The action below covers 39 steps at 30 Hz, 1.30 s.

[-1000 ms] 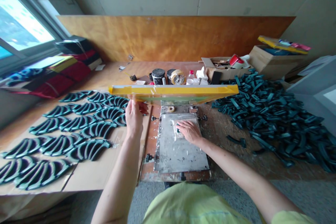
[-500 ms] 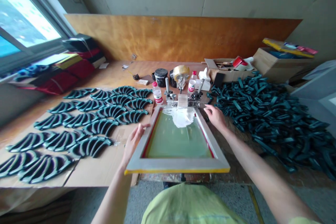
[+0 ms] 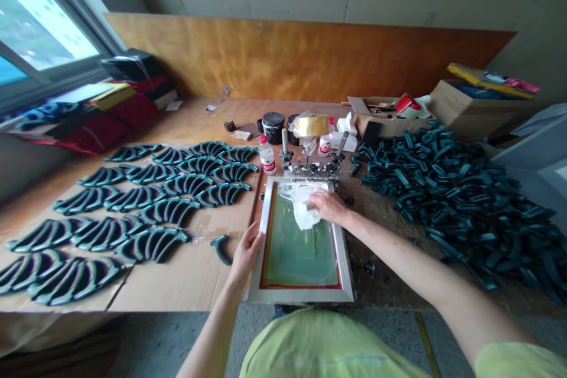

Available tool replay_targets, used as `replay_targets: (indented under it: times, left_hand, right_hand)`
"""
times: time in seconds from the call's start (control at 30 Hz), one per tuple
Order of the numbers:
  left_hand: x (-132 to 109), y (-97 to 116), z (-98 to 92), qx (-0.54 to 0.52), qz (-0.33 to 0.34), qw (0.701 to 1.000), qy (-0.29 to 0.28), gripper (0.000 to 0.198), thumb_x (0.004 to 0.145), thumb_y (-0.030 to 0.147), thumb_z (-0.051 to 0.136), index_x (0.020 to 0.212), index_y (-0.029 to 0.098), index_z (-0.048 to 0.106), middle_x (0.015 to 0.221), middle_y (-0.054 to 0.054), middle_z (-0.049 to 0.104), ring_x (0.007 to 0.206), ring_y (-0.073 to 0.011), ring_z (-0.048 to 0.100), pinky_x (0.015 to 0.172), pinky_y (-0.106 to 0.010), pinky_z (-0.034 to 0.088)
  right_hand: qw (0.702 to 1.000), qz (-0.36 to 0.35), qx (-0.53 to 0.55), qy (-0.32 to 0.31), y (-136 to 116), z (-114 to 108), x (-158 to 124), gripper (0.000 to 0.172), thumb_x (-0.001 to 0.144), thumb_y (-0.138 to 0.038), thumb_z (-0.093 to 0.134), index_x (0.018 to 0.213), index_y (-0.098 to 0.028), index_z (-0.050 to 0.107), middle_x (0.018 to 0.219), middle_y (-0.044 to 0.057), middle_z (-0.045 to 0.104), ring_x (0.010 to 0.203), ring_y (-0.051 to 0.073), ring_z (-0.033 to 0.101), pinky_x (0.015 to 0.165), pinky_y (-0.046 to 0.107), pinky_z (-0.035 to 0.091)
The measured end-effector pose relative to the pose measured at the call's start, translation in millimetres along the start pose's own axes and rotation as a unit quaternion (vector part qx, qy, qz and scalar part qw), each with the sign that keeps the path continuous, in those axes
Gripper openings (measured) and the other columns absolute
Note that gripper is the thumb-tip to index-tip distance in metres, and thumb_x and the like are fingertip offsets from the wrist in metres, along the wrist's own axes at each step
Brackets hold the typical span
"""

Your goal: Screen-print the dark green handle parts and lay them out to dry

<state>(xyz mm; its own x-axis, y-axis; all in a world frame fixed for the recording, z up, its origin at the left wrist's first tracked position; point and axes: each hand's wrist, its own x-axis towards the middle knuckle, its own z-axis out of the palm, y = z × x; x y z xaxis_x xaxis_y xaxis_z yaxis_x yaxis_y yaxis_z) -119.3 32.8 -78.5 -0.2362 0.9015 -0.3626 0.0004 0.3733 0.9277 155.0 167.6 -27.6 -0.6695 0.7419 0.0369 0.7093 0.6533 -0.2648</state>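
Observation:
A silk-screen frame [image 3: 346, 266] with a pale metal border and green mesh lies at the table's front, joined to a hinge clamp [image 3: 310, 170] at its far end. My left hand [image 3: 246, 254] has its fingers closed at the frame's left rail. White ink [image 3: 305, 218] is heaped on the far part of the mesh. Over it, my right hand [image 3: 330, 205] grips a squeegee [image 3: 312, 202], partly covered by the fingers. One curved dark green handle piece [image 3: 221, 249] rests on cardboard just left of my left hand. What lies under the screen is hidden.
Rows of dark green curved pieces [image 3: 168, 212] cover the cardboard at left. A big pile of similar pieces [image 3: 425, 171] fills the right side. Behind the clamp stand red-capped bottles [image 3: 267, 156], a black tub [image 3: 273, 127] and a tape roll [image 3: 311, 126]. An open carton [image 3: 385, 127] sits behind.
The screen's near end has gone from raised to lower. My right hand has moved left from beside the frame and taken hold of the squeegee. The lone green piece has come into view.

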Motion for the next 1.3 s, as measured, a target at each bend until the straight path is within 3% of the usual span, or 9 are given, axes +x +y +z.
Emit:
replay_targets:
  times: [0.17, 0.37, 0.53, 0.6, 0.77, 0.9, 1.03, 1.17, 1.3]
  left_hand:
    - [-2.9, 0.2, 1.2, -0.010, -0.003, 1.000, 0.007, 0.085, 0.070, 0.062, 0.069, 0.139, 0.015, 0.050, 0.076, -0.001, 0.068, 0.063, -0.0168, 0.062, 0.056, -0.024, 0.047]
    - [0.2, -0.5, 0.1, 0.012, 0.004, 1.000, 0.019, 0.082, 0.070, 0.062, 0.069, 0.136, 0.015, 0.053, 0.076, -0.003, 0.070, 0.063, -0.0179, 0.063, 0.056, -0.026, 0.049]
    - [-0.6, 3.3, 0.0, 0.014, -0.009, 1.000, 0.018, 0.083, 0.068, 0.061, 0.071, 0.135, 0.016, 0.054, 0.075, -0.002, 0.070, 0.061, -0.0174, 0.062, 0.054, -0.025, 0.048]
    - [-4.3, 10.8, -0.6, 0.012, -0.011, 1.000, 0.018, 0.081, 0.069, 0.060, 0.071, 0.136, 0.017, 0.054, 0.077, -0.003, 0.071, 0.063, -0.0173, 0.063, 0.056, -0.025, 0.049]
    - [-17.2, 51.6, -9.1, -0.013, -0.007, 1.000, -0.002, 0.079, 0.069, 0.060, 0.071, 0.135, 0.020, 0.055, 0.084, -0.004, 0.073, 0.067, -0.0181, 0.066, 0.058, -0.026, 0.051]
    - [-15.5, 95.2, -10.2, -0.060, 0.051, 0.997, 0.002, 0.063, 0.074, 0.071, 0.058, 0.102, 0.016, 0.072, 0.086, -0.008, 0.073, 0.066, -0.0180, 0.065, 0.055, -0.027, 0.051]
    - [6.9, 143.1, 3.4, -0.150, 0.162, 0.975, 0.029, 0.059, 0.078, 0.072, 0.052, 0.093, 0.018, 0.069, 0.087, -0.008, 0.072, 0.074, -0.0192, 0.068, 0.060, -0.029, 0.054]
    - [27.5, 179.0, 14.1, -0.182, 0.181, 0.966, 0.020, 0.051, 0.080, 0.068, 0.054, 0.085, 0.018, 0.063, 0.076, -0.005, 0.068, 0.068, -0.0149, 0.065, 0.054, -0.023, 0.050]
    - [11.7, 151.2, 34.3, -0.210, 0.135, 0.967, 0.043, 0.044, 0.081, 0.062, 0.060, 0.099, 0.022, 0.061, 0.078, -0.003, 0.070, 0.062, -0.0111, 0.062, 0.052, -0.020, 0.048]
  right_hand:
    - [0.995, -0.102, 0.005, -0.019, -0.7, -11.4, -30.9, 0.028, 0.077, 0.000, 0.052, 0.085, -0.021, 0.069, 0.084, 0.003, 0.068, 0.085, 0.018, 0.060, 0.074, 0.026, 0.043]
    - [0.998, -0.038, -0.012, 0.057, -9.8, -0.4, -22.1, 0.022, 0.082, -0.004, 0.053, 0.089, -0.018, 0.070, 0.089, 0.007, 0.069, 0.089, 0.021, 0.059, 0.078, 0.030, 0.044]
    - [0.995, -0.074, 0.014, 0.068, -13.7, 10.4, -40.1, 0.023, 0.087, -0.008, 0.054, 0.097, -0.019, 0.071, 0.093, 0.006, 0.071, 0.092, 0.020, 0.061, 0.081, 0.031, 0.049]
    - [0.995, -0.040, 0.040, 0.084, -9.9, -0.5, -26.8, 0.022, 0.087, -0.015, 0.061, 0.106, -0.023, 0.070, 0.096, 0.004, 0.071, 0.092, 0.020, 0.063, 0.081, 0.030, 0.050]
    - [0.984, 0.091, 0.063, 0.136, 10.5, -39.5, 34.5, 0.060, 0.081, -0.021, 0.072, 0.137, -0.029, 0.053, 0.113, 0.003, 0.070, 0.095, 0.019, 0.065, 0.084, 0.028, 0.050]
    - [0.957, 0.187, 0.061, 0.214, 43.4, -53.9, 28.1, 0.040, 0.091, -0.028, 0.059, 0.130, -0.021, 0.059, 0.103, 0.006, 0.072, 0.088, 0.018, 0.067, 0.081, 0.028, 0.050]
    - [0.941, 0.271, 0.060, 0.196, 56.7, -25.6, -19.3, 0.025, 0.093, -0.027, 0.049, 0.104, -0.012, 0.065, 0.085, 0.004, 0.072, 0.075, 0.016, 0.065, 0.071, 0.026, 0.051]
    - [0.976, 0.176, 0.059, 0.117, 35.3, 22.0, -43.5, 0.035, 0.080, -0.033, 0.071, 0.107, -0.012, 0.064, 0.090, 0.003, 0.071, 0.082, 0.015, 0.063, 0.077, 0.026, 0.050]
    - [0.990, 0.116, 0.027, 0.070, 2.4, 35.8, -42.0, 0.019, 0.083, -0.028, 0.072, 0.099, -0.019, 0.065, 0.101, 0.007, 0.067, 0.100, 0.022, 0.059, 0.088, 0.034, 0.046]
